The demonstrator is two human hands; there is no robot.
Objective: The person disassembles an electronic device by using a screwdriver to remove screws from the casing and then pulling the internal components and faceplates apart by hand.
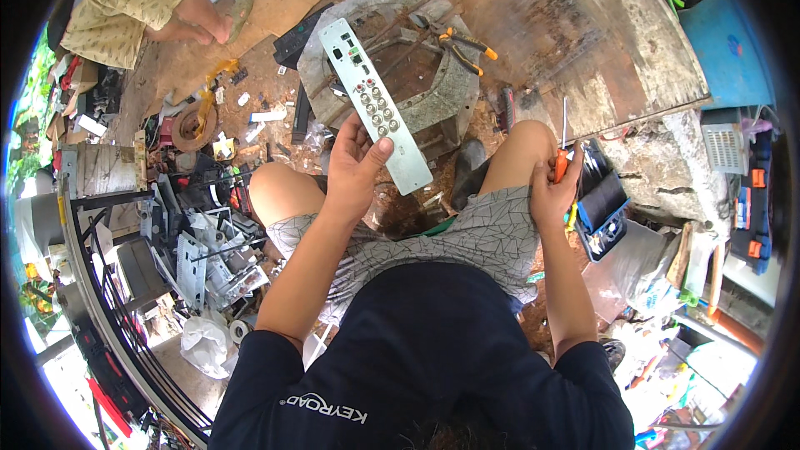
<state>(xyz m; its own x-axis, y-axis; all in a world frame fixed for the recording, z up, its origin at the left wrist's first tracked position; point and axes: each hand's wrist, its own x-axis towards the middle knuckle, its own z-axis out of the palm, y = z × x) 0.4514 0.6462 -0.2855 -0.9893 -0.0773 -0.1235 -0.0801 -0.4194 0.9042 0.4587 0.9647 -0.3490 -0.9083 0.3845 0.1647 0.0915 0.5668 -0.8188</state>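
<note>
My left hand [354, 168] grips the lower part of a long silver metal panel [406, 162], thumb on its face, fingers behind. Paired rows of round metal sockets, two red sockets and several ports line the panel, which tilts with its far end to the left. Closed around the orange handle of a screwdriver [561, 165], my right hand [550, 198] rests beside my right knee, the shaft pointing away from me. Beyond the panel lies an octagonal, stone-like ring [446, 112], with orange-and-black-handled pliers [464, 52] on its far right side.
A dark tool case [602, 204] lies beside my right hand. Scrap metal parts [204, 258] pile up on the left, near a black metal frame [112, 275]. A wooden board [617, 50] spans the far right. Another person's legs [196, 17] show at the far left.
</note>
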